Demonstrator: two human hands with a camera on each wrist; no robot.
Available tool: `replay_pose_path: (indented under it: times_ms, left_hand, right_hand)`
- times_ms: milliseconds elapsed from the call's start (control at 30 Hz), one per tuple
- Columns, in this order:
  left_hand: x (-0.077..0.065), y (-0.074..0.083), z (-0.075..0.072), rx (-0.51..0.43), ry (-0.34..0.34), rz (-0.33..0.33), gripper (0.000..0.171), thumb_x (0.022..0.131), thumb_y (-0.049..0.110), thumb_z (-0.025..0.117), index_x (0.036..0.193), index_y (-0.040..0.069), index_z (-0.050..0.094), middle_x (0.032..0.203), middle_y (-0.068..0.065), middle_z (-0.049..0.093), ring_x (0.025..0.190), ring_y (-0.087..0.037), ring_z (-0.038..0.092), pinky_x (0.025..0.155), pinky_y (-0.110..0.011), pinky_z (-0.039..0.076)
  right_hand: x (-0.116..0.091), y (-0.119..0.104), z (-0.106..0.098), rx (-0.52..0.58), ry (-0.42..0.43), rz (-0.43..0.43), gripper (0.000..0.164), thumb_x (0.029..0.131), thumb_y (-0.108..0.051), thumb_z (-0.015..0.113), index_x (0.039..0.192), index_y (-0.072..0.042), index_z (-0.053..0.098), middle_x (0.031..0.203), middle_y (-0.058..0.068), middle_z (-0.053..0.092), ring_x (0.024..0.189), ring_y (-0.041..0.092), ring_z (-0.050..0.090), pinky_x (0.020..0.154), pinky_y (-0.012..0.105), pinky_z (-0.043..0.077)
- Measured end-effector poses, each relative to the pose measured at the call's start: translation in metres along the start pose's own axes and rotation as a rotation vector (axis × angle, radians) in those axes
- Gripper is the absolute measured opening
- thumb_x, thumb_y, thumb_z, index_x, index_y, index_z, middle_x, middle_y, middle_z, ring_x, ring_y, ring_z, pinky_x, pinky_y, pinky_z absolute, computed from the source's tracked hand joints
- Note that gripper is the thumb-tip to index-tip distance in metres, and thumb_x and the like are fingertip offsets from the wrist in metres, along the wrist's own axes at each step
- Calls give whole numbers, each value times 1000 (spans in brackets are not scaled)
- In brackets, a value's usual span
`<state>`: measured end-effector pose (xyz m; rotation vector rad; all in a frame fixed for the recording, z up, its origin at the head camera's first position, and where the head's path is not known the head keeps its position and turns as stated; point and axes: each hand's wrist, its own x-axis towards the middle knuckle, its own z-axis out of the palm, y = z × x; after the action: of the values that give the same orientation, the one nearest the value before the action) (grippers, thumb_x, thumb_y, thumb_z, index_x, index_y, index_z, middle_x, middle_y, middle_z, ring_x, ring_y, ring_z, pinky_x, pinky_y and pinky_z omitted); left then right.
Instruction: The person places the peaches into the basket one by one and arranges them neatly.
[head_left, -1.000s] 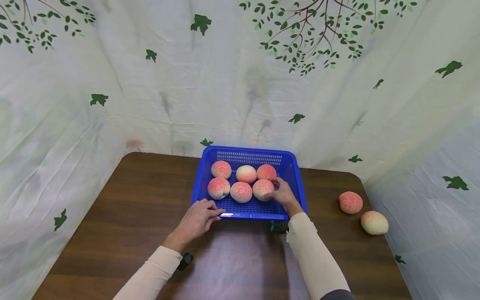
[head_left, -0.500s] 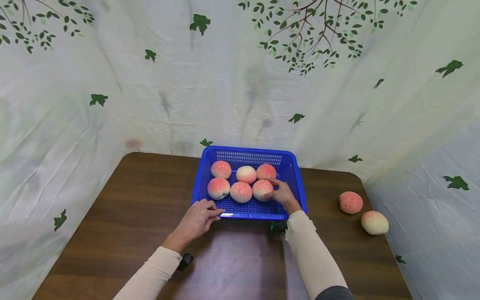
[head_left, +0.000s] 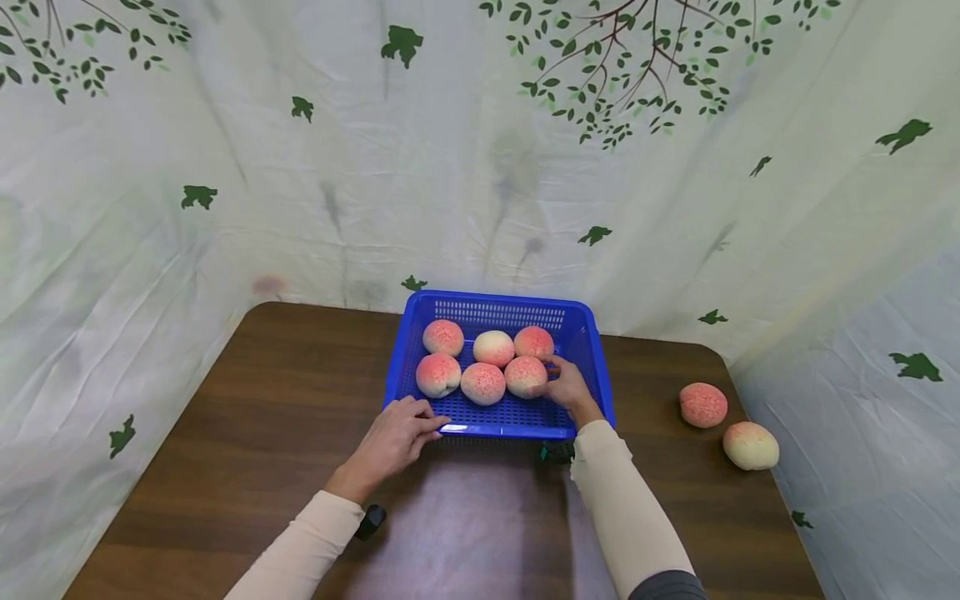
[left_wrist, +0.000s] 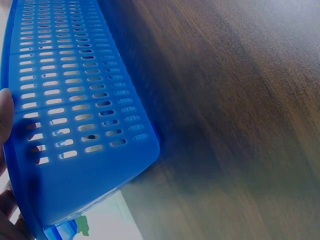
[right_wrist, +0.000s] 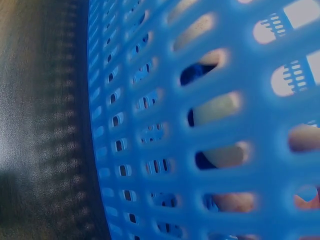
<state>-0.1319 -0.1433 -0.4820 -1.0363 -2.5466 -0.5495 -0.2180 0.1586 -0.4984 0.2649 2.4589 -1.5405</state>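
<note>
A blue perforated plastic basket [head_left: 487,431] stands at the far middle of the table, holding several pink-and-cream peaches in two rows. My left hand [head_left: 397,435] grips its near left corner by the rim; the left wrist view has the basket's slotted wall [left_wrist: 75,120] filling the left side, with fingertips at its rim. Inside the basket, my right hand [head_left: 572,390] holds the front-row right peach [head_left: 525,377], thumb on its near side and fingers on its far side. That peach sits among the others. The right wrist view shows mostly slotted wall [right_wrist: 175,115], with parts of the hand behind it.
Two loose peaches lie on the brown wooden table [head_left: 300,400] near its right edge, a redder one [head_left: 702,405] and a paler one [head_left: 751,446]. A white leaf-printed curtain [head_left: 450,167] hangs behind the table and at both sides.
Both hands stay practically where they were, the left at the basket's rim and the right at the same peach. Only a slight shift of the head view shows.
</note>
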Motion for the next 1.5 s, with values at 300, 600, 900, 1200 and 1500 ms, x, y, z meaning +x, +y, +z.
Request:
replay_pose_path:
  times_ms: [300,600,900,1200,1500]
  left_hand:
    - [2,1,0,-9,11,7,25,76,13,81,101,13,78,80,4,60,69,-15,47,61,-27,36]
    - [2,2,-1,-4,-6,-11,25,76,13,81,101,13,78,81,4,61,71,-15,49,63,-28,38]
    - [2,3,0,5,-27,-33,26,77,15,80,103,13,77,82,5,60,72,-15,49,63,-28,37]
    - [1,-1,1,-7,9,-13,27,75,14,81,102,12,78,80,5,60,70,-15,48,62,-28,37]
    - [3,-2,3,-25,36,33,25,74,13,82,99,12,78,79,4,60,68,-15,48,60,-29,37]
  right_hand:
    - [-2,-3,-3,-13,10,5,73,72,1,79,137,-2,47,123,24,54,106,37,54,88,47,48]
    - [-8,-3,-13,-3,1,-23,73,76,-6,80,139,-4,45,133,24,50,122,39,47,98,52,41]
    - [-27,-6,-39,116,-84,-103,66,86,-8,72,143,-4,39,143,26,39,130,43,41,102,54,38]
    - [-46,-5,-73,294,108,-227,52,91,-9,67,137,-1,46,137,22,48,124,36,49,104,49,37]
    - [-60,28,-121,458,391,-233,42,89,-8,69,128,-10,53,118,2,57,111,19,57,86,15,45]
